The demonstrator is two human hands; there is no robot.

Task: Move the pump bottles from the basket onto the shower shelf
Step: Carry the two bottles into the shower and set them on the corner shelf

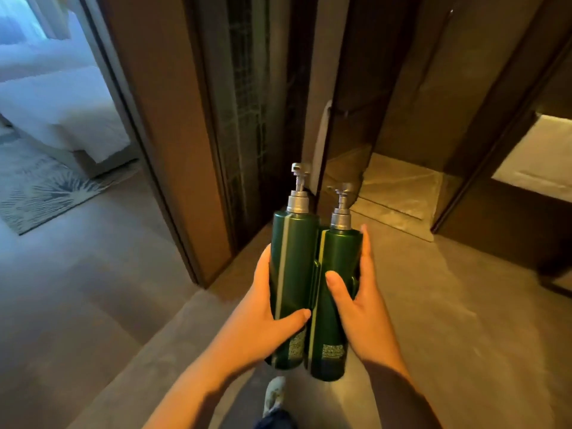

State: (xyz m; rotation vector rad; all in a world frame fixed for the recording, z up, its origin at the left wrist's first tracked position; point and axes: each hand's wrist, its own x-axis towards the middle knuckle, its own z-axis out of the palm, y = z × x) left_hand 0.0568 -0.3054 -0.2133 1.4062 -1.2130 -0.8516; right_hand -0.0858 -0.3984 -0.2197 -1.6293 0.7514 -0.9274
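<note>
The person stands holding two dark green pump bottles upright and side by side, pressed together between both hands; the left hand (pixel 272 308) cups the left bottle (pixel 294 274) from its outer side, thumb laid flat across the front low on the body, the other fingers hidden behind; the right hand (pixel 359 292) wraps the right bottle (pixel 335 286) the same way, thumb lying up the front and fingertips reaching up along the outer side towards the shoulder; something dark green shows in the gap between the two bottles, but I cannot tell what it is; each bottle has a silver pump head (pixel 299 171) rising well above the hands, and a pale stripe down its front; small print sits low on both, below the thumbs; beneath the hands a foot in a light shoe (pixel 274 394) rests on the grey floor (pixel 448 305); beyond the fingertips is a dark doorframe (pixel 198 150) and a glass-walled stall with a pale stone floor (pixel 399 187); out past the left hand, well apart, a patterned rug (pixel 46 193) lies by a white bed (pixel 62 119)
</note>
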